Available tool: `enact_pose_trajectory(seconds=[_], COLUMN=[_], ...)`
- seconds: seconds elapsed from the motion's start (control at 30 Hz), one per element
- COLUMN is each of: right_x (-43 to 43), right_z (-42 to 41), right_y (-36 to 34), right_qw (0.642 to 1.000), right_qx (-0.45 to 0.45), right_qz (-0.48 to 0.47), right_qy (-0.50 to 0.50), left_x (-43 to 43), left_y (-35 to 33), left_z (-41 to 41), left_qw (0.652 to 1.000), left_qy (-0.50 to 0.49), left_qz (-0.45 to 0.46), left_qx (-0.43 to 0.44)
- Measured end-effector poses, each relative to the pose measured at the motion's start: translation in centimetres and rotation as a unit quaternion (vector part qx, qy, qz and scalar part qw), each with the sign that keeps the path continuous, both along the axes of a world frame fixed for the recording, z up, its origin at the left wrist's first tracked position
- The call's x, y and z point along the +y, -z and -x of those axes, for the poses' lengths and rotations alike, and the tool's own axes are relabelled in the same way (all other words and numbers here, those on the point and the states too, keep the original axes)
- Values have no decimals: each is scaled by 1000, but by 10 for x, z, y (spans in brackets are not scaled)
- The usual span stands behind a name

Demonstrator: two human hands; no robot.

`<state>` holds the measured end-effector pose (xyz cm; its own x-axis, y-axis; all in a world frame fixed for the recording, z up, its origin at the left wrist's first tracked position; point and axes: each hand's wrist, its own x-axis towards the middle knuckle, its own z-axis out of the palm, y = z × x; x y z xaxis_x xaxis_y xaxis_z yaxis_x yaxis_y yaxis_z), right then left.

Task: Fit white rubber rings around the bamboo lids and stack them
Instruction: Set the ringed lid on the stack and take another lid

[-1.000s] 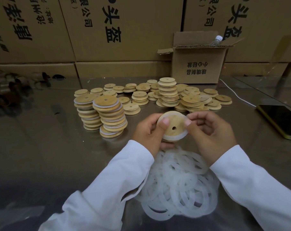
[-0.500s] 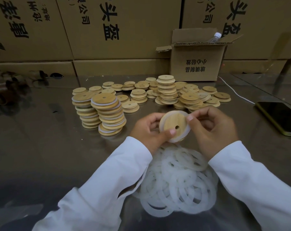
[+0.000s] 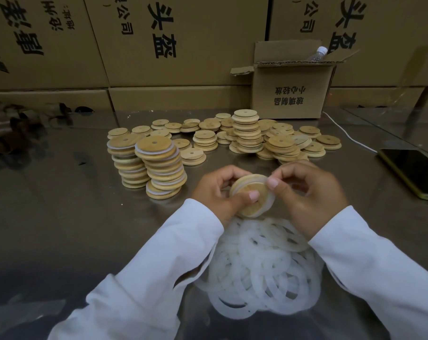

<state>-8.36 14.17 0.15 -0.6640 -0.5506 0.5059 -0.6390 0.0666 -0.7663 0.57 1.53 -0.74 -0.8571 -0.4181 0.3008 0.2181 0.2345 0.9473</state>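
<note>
I've got the round bamboo lid (image 3: 251, 208) w/ small centre hole mid-frame, tilted, between both hands. The white rubber ring (image 3: 271, 200) now hugs its right & lower rim; a sec ago the lid faced me flat, both thumbs on its top edge. My left hand (image 3: 215, 190) grips the lid, thumb on its face. My right hand (image 3: 311, 192) pinches the ring at upper right. Looks nearly seated, so next is prob the stacks of ringed lids (image 3: 163, 168) left of centre. The pile of loose white rings (image 3: 264, 266) lies below.

Lids (image 3: 247, 133) pale tan bamboo; rings (image 3: 262, 271) translucent white; sleeves (image 3: 159, 278) white; boxes (image 3: 208, 57) brown w/ black print; table (image 3: 73, 229) grey metal; phone (image 3: 414, 170) black.
</note>
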Motion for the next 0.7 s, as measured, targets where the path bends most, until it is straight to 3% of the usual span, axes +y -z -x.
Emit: enact_pose_trajectory(seconds=[0.43,0.7], right_x=[-4,-4], right_z=[-4,-6], right_y=[6,12], right_qw=[999,997], right_qx=[-26,-11], right_qz=[23,69], right_qy=[17,23], left_x=[-11,-3], left_y=[3,3], left_z=[0,3], left_qw=[1000,995], left_qy=[-19,-74], left_qz=[11,-68], left_qx=[0,-6])
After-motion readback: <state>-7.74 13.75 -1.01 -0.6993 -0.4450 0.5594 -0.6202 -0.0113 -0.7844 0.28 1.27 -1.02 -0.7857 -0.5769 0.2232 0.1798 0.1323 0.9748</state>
